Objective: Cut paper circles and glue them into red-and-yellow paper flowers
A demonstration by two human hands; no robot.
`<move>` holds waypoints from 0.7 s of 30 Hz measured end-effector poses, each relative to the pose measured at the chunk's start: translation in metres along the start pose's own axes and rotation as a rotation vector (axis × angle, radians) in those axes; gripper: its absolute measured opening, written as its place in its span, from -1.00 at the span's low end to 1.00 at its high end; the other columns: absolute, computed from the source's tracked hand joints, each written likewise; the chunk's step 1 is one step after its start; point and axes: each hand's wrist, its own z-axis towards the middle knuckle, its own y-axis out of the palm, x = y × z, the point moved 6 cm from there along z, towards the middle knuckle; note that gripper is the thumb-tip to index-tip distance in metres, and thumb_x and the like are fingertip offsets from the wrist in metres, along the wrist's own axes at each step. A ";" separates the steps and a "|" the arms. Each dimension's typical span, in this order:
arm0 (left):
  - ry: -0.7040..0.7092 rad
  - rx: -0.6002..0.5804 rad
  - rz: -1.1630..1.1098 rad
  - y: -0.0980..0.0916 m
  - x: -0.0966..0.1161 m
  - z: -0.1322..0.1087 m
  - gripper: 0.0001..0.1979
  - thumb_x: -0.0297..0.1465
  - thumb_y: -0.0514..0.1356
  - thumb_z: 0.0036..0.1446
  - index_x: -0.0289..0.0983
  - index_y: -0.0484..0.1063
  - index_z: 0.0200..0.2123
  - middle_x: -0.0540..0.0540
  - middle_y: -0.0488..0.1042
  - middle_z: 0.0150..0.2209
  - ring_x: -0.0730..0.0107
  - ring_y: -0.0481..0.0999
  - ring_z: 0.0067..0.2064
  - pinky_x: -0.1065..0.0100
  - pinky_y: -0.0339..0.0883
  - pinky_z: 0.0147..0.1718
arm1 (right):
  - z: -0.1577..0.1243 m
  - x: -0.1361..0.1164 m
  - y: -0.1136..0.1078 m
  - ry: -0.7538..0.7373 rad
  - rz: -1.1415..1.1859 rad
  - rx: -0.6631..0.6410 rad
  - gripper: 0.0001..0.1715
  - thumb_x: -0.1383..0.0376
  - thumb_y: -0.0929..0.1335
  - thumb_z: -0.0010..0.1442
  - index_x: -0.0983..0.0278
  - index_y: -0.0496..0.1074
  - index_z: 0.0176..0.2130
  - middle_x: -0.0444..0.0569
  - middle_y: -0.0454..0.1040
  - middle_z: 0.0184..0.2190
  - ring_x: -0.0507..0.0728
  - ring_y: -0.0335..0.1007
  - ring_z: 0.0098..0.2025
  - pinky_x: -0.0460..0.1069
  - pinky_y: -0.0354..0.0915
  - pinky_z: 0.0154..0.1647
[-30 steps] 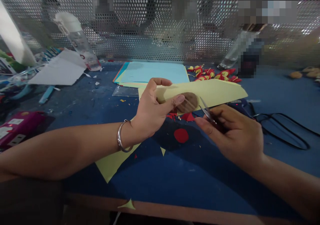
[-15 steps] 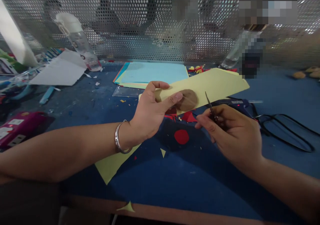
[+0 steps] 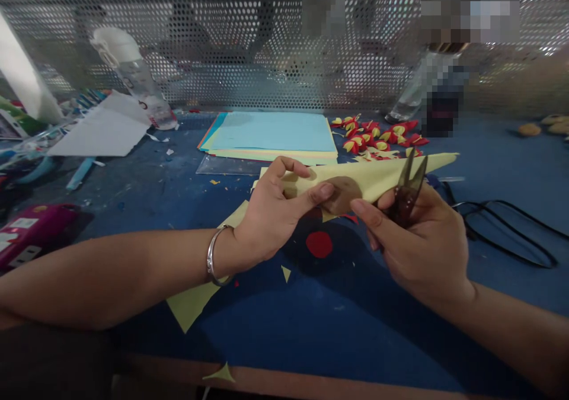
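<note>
My left hand pinches a pale yellow paper sheet together with a round brown disc pressed against it under the thumb. A silver bangle circles that wrist. My right hand grips small scissors whose blades point up and stand apart beside the yellow sheet's right part. A red paper circle lies on the blue table below both hands.
A stack of coloured paper sheets lies at the back centre, with red and yellow paper pieces to its right. A black cable loops at right. A bottle, white paper and a magenta box sit left.
The yellow sheet has tilted flatter and dropped at its right end. My right hand turned the scissors upright and their blades spread apart near the sheet.
</note>
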 end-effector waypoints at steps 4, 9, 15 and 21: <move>0.027 -0.276 0.193 0.008 0.025 -0.003 -0.74 -0.21 0.41 0.27 -0.16 0.42 -0.29 0.06 0.50 -0.44 0.45 0.44 -0.43 0.36 0.27 -0.39 | 0.006 0.006 -0.004 0.094 0.123 0.047 -0.50 0.05 0.62 0.14 0.10 0.29 -0.34 -0.30 0.29 -0.64 0.01 0.19 -0.71 -0.01 0.12 -0.72; 0.198 -0.896 0.868 0.019 0.033 -0.011 -0.72 -0.25 0.30 0.32 -0.21 0.65 -0.43 -0.05 0.49 -0.57 0.38 0.35 -0.50 0.29 0.17 -0.40 | 0.010 0.000 -0.008 0.070 0.222 0.043 -0.51 0.11 0.62 0.15 0.12 0.28 -0.33 -0.33 0.19 -0.60 -0.04 0.09 -0.71 -0.01 0.11 -0.71; 0.367 -0.501 1.216 -0.005 0.018 0.013 -0.78 -0.28 0.39 0.11 -0.13 0.70 -0.15 -0.09 0.42 -0.46 0.05 0.49 -0.26 0.19 0.29 -0.20 | 0.011 -0.001 -0.010 0.061 0.250 0.060 -0.48 0.09 0.65 0.11 0.13 0.29 -0.36 -0.32 0.21 -0.56 -0.06 0.08 -0.70 0.00 0.14 -0.70; -0.031 -0.286 0.604 -0.013 0.007 0.017 -0.42 -0.31 0.63 -0.14 -0.17 0.23 -0.71 0.10 0.05 -0.69 0.33 0.31 -0.51 0.26 0.24 -0.43 | 0.011 0.000 -0.007 0.047 0.231 0.040 -0.49 0.10 0.62 0.16 0.13 0.26 -0.34 -0.34 0.21 -0.57 -0.06 0.11 -0.70 -0.01 0.13 -0.71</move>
